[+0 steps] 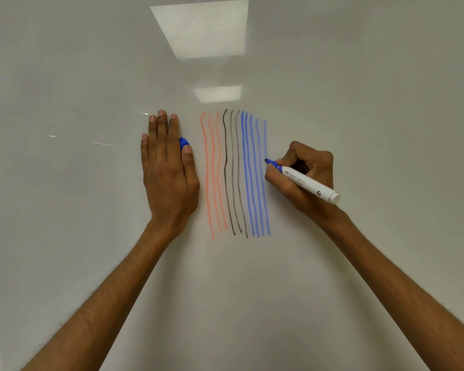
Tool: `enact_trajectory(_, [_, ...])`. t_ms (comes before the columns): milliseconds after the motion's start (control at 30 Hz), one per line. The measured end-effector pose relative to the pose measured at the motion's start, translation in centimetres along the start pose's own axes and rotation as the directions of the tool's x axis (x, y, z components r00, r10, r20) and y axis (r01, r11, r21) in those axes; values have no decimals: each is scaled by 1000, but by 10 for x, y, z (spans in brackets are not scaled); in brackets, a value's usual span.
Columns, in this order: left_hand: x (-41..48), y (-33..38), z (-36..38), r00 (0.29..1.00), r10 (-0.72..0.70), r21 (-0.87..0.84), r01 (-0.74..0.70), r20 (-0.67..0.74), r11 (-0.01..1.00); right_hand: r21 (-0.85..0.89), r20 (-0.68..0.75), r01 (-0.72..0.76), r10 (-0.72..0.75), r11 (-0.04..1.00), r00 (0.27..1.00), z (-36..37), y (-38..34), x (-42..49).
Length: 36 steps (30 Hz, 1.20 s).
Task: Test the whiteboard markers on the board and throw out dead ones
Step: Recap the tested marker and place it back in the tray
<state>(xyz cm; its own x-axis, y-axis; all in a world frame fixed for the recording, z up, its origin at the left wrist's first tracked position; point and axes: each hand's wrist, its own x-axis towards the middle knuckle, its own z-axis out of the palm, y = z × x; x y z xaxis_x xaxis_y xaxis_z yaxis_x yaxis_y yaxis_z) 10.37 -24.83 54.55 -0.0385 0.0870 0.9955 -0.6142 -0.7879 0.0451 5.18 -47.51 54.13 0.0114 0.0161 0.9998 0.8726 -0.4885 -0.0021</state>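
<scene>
I am watching the right hand (303, 175) gripping a blue marker (303, 180), tracing another blue stroke (265, 145) beside red strokes (212, 172) and black strokes (232, 172) on the whiteboard (359, 89) — the left hand (166, 170) lying flat, pinning the blue cap (184, 143) — discards unseen.

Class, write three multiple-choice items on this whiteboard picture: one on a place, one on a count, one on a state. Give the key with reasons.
1. Where is the blue cap?
A. On the marker's tip
B. Under the left hand, by the thumb
C. In the right hand's palm

2. How many orange lines are on the whiteboard?
A. Three
B. One
C. Six

3. What state is the blue marker in?
A. Capped
B. Lying loose
C. Uncapped, tip at the board

Key: 1 B, it peeks out beside the thumb; 2 A, three orange strokes stand left of the black lines; 3 C, the right hand presses its bare tip beside the blue lines.
</scene>
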Motion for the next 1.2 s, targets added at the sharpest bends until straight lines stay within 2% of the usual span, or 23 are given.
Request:
enact_trajectory(900, [-3,-3,2,1000,5,7,-5,-6,1000,11,166,-78,75,997,983,-13,1,-83])
enact_trajectory(1100, [-3,-4,2,1000,5,5,-5,-1,1000,-20,257,-131,132,991,957,-20,1,-96])
enact_trajectory(1200, [-3,-3,1,1000,4,6,-4,3,1000,-10,266,-206,201,979,943,-22,-3,-92])
